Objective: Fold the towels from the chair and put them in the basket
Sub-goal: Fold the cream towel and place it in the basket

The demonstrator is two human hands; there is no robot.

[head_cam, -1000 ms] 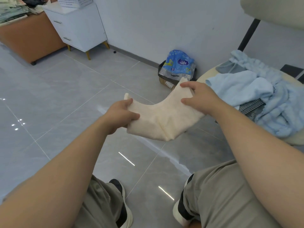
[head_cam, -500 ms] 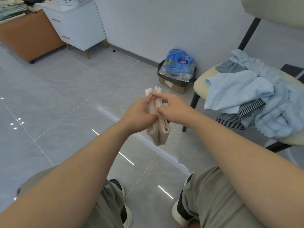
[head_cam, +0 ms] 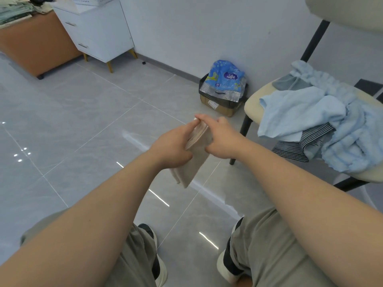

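Observation:
A cream towel (head_cam: 193, 160), folded into a narrow stack, hangs in the air in front of my knees. My left hand (head_cam: 173, 145) grips its left side and my right hand (head_cam: 220, 137) pinches its top edge from the right. A cream chair (head_cam: 251, 104) at the right carries a heap of light blue towels (head_cam: 323, 119) and a striped grey towel (head_cam: 304, 141). A white basket (head_cam: 91, 0) sits on the white cabinet at the top left, mostly cut off by the frame.
A white two-drawer cabinet (head_cam: 99, 32) and an orange-brown cabinet (head_cam: 35, 44) stand at the far left. A cardboard box holding a blue plastic pack (head_cam: 224, 79) sits by the wall, beside the chair. Grey tiled floor (head_cam: 83, 129) spreads ahead; my knees and shoes are below.
The towel went from spread wide between my hands to folded shut. Both hands have come together on it, and the folded stack now hangs lower and tilted.

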